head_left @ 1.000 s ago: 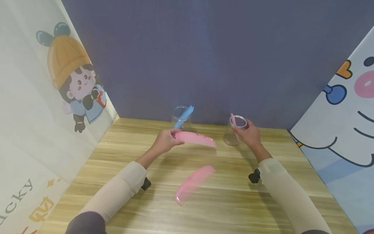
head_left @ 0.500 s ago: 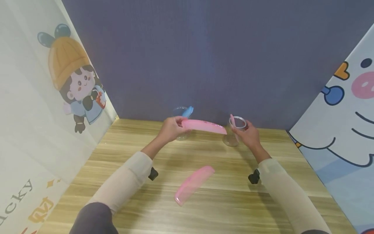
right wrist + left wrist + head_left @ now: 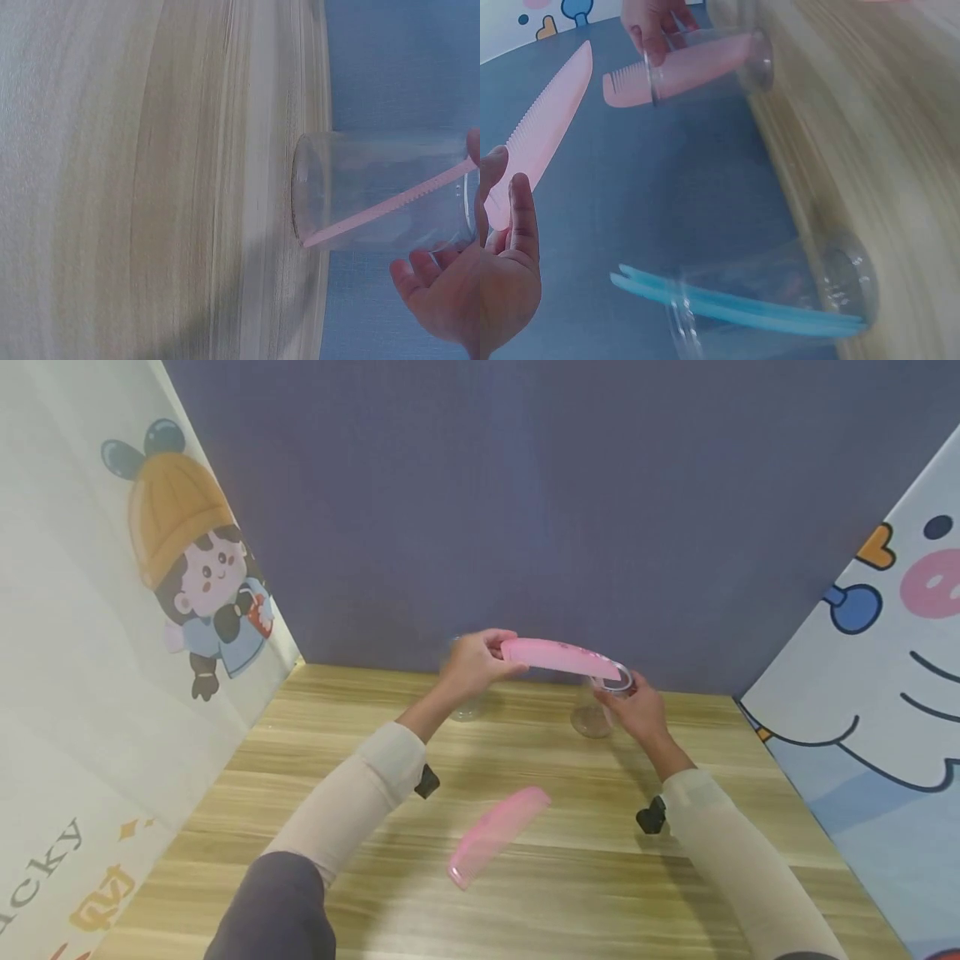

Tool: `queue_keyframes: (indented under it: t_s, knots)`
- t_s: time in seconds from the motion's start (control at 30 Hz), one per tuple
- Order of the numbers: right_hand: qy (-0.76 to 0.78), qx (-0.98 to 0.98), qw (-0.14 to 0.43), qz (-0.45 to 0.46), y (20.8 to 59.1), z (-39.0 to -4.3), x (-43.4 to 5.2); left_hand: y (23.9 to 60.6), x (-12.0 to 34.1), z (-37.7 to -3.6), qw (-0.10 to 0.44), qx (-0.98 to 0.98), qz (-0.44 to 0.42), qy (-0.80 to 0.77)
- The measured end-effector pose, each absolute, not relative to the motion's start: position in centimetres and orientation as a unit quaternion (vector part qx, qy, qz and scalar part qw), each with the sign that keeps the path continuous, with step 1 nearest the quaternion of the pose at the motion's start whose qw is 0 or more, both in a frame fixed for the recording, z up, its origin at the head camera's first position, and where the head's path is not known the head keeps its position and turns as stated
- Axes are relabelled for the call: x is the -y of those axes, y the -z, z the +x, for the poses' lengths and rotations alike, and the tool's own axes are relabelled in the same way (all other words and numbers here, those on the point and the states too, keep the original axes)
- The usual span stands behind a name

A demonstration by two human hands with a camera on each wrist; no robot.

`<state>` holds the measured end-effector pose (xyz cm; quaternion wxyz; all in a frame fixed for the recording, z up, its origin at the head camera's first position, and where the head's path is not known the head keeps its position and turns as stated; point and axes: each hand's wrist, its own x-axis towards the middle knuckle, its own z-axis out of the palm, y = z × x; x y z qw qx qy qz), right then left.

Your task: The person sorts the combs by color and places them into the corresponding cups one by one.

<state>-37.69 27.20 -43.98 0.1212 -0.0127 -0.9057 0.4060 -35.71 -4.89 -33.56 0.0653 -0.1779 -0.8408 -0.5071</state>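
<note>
My left hand (image 3: 476, 664) pinches a pink comb (image 3: 558, 657) by one end. The comb's far end is over the rim of a clear plastic cup (image 3: 591, 720); the frames do not settle whether they touch. Near that rim, my right hand (image 3: 641, 710) grips the cup, which stands upright on the table. Another pink comb (image 3: 697, 66) leans inside it, its end sticking out of the mouth. A third pink comb (image 3: 497, 835) lies flat on the table in front. Behind my left hand, a second clear cup (image 3: 849, 271) holds slim blue things (image 3: 739, 309), seen edge-on.
The wood-grain table (image 3: 300, 793) ends at a dark blue-grey wall (image 3: 570, 510) close behind both cups. Printed cartoon panels (image 3: 900, 693) flank the table on the left and right. Small black devices (image 3: 651, 816) sit at both wrists.
My left hand has carried its pink comb right and up, from in front of the left cup to over the right cup's rim. The right hand has stayed on its cup.
</note>
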Motion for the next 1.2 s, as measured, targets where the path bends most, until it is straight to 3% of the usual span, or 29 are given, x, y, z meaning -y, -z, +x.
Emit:
queue_keyframes:
  t_s: [0.37,0.87,1.2]
  knots:
    - [-0.421,0.899,0.121,-0.005,44.0,-37.5,-27.3,32.1,1.9,-37.3,0.094,0.843,-0.201,0.49]
    - [-0.416,0.9,0.129,-0.003,44.3,-37.4,-27.3,32.0,-1.1,-38.5,0.09,0.818,-0.211,0.528]
    - [-0.418,0.899,0.127,-0.011,44.4,-37.6,-27.2,31.5,-2.9,-38.7,0.123,0.828,-0.213,0.504]
